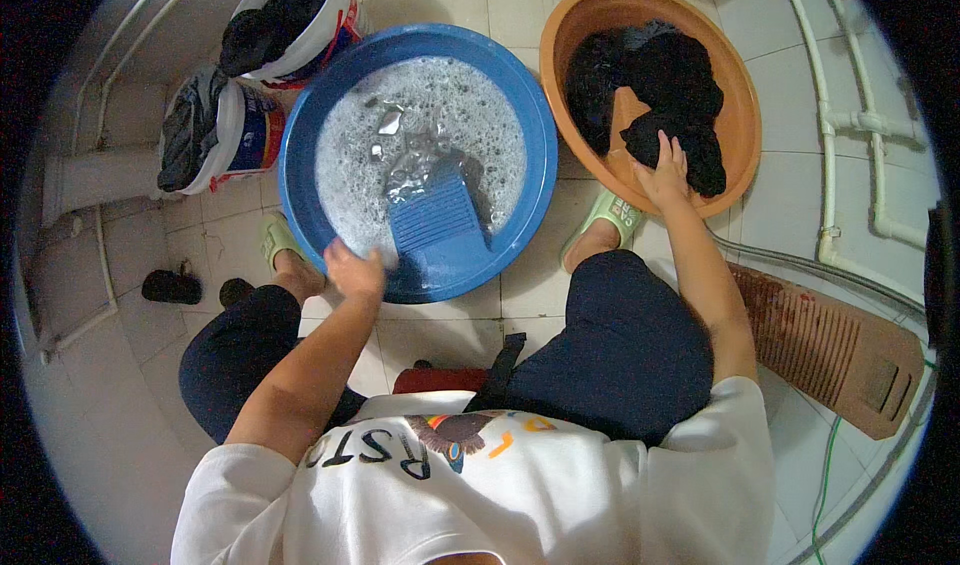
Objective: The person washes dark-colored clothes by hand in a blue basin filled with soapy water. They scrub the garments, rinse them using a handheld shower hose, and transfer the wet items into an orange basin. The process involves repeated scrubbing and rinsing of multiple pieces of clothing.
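A round blue basin [546,155] of foamy grey water stands before me. A blue ridged washboard [432,217] slopes into the water from its near edge. At the basin's near left rim is my left hand [355,268]; its fingers are blurred. My right hand [662,175] reaches over the near rim of an orange basin [735,90], fingers spread against a bunched black cloth [690,145]. More dark wet clothes [665,65] lie in that basin, around an orange ridge or board [626,117] that is partly covered.
Two white buckets, one behind [340,5] and one nearer [230,130], hold dark clothes at the left. A brown washboard [835,350] lies at the right, beside a grey hose [800,265] and wall pipes [825,95]. A dark shoe [171,287] sits at the left.
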`<state>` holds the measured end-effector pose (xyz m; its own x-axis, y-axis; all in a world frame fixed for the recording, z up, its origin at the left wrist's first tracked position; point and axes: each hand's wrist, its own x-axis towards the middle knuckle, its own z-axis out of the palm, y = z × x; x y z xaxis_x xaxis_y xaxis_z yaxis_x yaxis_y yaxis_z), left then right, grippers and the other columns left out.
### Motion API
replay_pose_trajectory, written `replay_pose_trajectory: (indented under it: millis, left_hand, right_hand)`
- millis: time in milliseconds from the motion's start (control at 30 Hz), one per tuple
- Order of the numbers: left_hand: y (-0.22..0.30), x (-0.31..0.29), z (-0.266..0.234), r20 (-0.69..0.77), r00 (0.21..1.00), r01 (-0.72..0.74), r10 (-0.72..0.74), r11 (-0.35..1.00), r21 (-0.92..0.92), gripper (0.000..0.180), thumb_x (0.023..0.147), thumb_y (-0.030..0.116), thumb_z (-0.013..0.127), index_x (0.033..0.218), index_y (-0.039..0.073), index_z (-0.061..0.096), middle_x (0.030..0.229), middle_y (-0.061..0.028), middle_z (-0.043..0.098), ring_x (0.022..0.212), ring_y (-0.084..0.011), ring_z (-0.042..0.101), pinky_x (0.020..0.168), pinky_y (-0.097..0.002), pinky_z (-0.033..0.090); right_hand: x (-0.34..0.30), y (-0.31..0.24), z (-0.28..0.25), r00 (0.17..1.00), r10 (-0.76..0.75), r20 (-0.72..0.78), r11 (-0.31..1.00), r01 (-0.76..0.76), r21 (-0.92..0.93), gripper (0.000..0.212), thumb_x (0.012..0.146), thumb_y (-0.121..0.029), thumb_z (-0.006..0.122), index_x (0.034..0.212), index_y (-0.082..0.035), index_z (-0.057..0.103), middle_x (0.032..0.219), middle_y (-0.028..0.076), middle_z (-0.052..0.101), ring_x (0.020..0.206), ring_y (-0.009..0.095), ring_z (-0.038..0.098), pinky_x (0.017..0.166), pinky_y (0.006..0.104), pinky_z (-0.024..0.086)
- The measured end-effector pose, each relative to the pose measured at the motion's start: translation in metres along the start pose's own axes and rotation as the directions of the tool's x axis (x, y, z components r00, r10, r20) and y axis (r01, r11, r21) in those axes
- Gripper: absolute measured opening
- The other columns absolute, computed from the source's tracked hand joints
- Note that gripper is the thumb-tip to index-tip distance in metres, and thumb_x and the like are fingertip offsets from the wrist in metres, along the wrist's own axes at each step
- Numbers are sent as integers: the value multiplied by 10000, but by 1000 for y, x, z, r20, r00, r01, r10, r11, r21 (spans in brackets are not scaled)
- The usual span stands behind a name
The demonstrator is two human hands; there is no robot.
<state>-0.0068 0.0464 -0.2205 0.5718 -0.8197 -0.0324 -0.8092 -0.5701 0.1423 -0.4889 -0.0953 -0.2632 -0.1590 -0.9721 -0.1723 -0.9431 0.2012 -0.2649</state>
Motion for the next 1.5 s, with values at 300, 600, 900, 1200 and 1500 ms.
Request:
replay_pose_trajectory:
  millis: [300,600,900,1200,1500]
  left_hand:
    - [-78,-27,48,815,410,891,-409,-14,-455,71,800,117,505,823,49,512,740,-89,563,647,-240,563,610,-331,503]
    - [-24,-65,-59,707,562,806,-430,95,-584,164,752,175,594,775,45,496,651,-80,504,504,-189,486,377,-291,386]
    - [-4,-68,-132,627,710,689,-321,130,-713,173,776,147,552,881,52,453,724,-65,541,496,-153,510,386,-210,423]
    - [25,-49,-152,610,765,606,-206,-89,-791,211,748,70,551,923,101,437,715,-47,495,515,-157,468,432,-271,375]
    - [88,-44,-198,364,902,396,-233,110,-911,196,741,76,576,909,19,492,827,-71,549,716,-211,548,655,-322,463]
  right_hand:
    - [-21,8,1,997,-31,-74,998,28,-48,684,782,-379,541,1337,-150,212,1372,161,216,1250,370,213,1005,444,257]
    - [-28,28,20,982,-83,-168,994,71,-77,652,782,-347,536,1330,-170,231,1367,131,238,1250,351,228,980,449,294]
    - [-41,27,13,979,-74,-190,996,65,-52,639,794,-351,508,1337,-172,221,1378,118,229,1262,340,210,983,462,287]
    - [-42,26,10,979,-101,-180,991,84,-100,642,801,-361,496,1343,-169,211,1373,139,240,1258,348,219,986,440,291]
    - [-45,22,2,970,-112,-215,991,93,-98,641,783,-350,513,1329,-155,240,1357,149,269,1238,363,257,987,437,289]
